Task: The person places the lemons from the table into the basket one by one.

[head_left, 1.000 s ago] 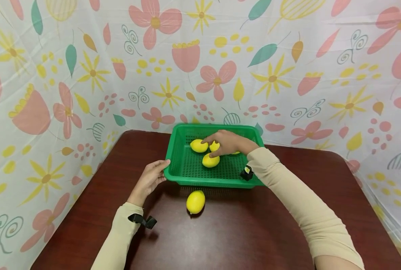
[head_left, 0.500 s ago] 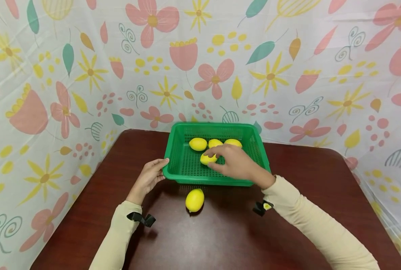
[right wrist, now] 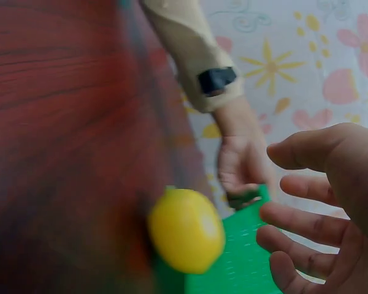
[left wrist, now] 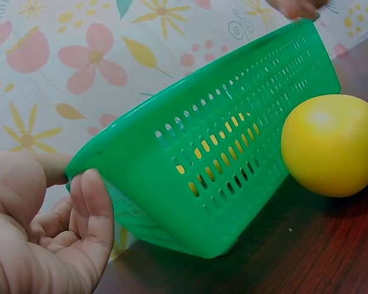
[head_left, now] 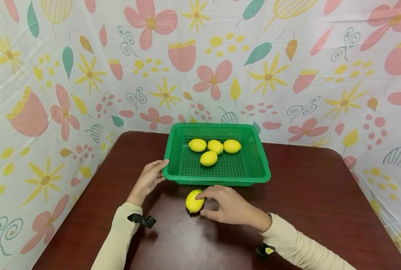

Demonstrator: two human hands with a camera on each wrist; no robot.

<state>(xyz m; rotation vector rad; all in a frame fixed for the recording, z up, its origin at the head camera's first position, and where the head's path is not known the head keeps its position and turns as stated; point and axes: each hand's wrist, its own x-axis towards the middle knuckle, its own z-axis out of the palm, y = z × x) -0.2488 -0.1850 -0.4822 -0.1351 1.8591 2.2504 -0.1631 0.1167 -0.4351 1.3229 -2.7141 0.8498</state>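
My left hand pinches the left rim of a green plastic basket, thumb on top and fingers beneath, as the left wrist view also shows. Several yellow lemons lie inside it, the nearest lemon in front of the others. One more lemon rests on the table just in front of the basket. My right hand hovers at that lemon's right side with thumb and fingers apart. In the right wrist view the fingers are spread, with a gap to the lemon.
A dark reddish-brown table bears everything. Behind and to the left hangs a white sheet printed with flowers and leaves. Black straps with small devices sit on both sleeves.
My right hand has let go of the front lemon in the basket and come out over the near rim, down to the lemon on the table. The left hand stays on the rim.
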